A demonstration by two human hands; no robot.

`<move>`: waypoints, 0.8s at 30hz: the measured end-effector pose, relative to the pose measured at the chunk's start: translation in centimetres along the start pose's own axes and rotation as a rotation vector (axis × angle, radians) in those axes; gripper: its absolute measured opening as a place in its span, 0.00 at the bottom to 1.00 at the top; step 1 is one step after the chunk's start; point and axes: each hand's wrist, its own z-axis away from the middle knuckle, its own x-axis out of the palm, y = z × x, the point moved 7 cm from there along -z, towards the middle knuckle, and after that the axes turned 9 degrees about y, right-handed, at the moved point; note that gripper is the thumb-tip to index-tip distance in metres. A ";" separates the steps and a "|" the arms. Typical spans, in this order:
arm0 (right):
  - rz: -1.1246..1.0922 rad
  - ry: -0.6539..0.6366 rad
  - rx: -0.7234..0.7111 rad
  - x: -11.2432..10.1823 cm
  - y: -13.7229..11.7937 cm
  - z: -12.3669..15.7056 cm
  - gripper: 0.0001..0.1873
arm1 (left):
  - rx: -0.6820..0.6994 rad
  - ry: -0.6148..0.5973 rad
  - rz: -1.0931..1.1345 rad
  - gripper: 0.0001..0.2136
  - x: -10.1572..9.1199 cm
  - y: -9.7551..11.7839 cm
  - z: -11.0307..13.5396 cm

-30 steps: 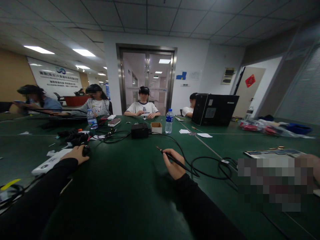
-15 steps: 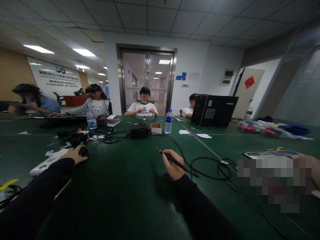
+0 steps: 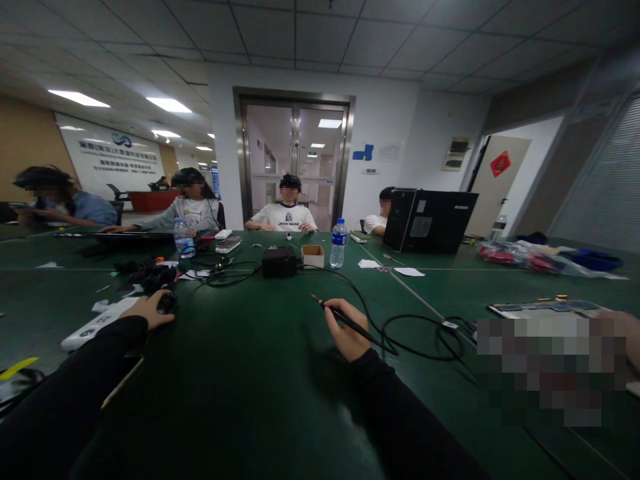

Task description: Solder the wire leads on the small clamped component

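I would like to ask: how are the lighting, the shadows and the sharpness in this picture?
Head view: white rectangular ceiling lights glow brightly in a dim picture; a soft shadow lies on the dark green tabletop near the bare right hand; the white wall sign has blurred small lettering.

On the table point(image 3: 235, 380), the left hand point(image 3: 150, 311) lies at the far end of a power strip point(image 3: 93, 331), and the right hand point(image 3: 347, 330) holds a soldering iron point(image 3: 356, 327) well to its right. Beyond the iron stand a boxy device point(image 3: 279, 263), an open carton point(image 3: 313, 262) just right of it and a water bottle point(image 3: 339, 247) next along. Behind these, a person point(image 3: 280, 217) sits before glass doors point(image 3: 267, 150), with a computer case point(image 3: 435, 223) off to the right
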 end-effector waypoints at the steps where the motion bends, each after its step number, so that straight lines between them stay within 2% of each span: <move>1: -0.001 -0.001 0.003 0.0 0.0 0.0 0.07 | -0.007 0.003 0.000 0.31 -0.2 0.1 0.2; 7: -0.010 -0.013 0.017 0.2 0.2 0.1 0.08 | -0.009 -0.030 -0.006 0.31 -1.2 1.0 1.3; 15: 0.000 -0.002 0.000 0.1 0.0 0.1 0.07 | -0.008 0.002 -0.039 0.31 0.1 0.3 0.3; 21: -0.004 -0.001 0.005 0.1 0.0 0.0 0.07 | -0.039 0.000 -0.035 0.31 -0.2 0.6 0.6; 24: -0.014 -0.002 0.016 0.1 0.1 0.1 0.07 | -0.014 0.046 -0.002 0.32 -0.4 1.5 0.5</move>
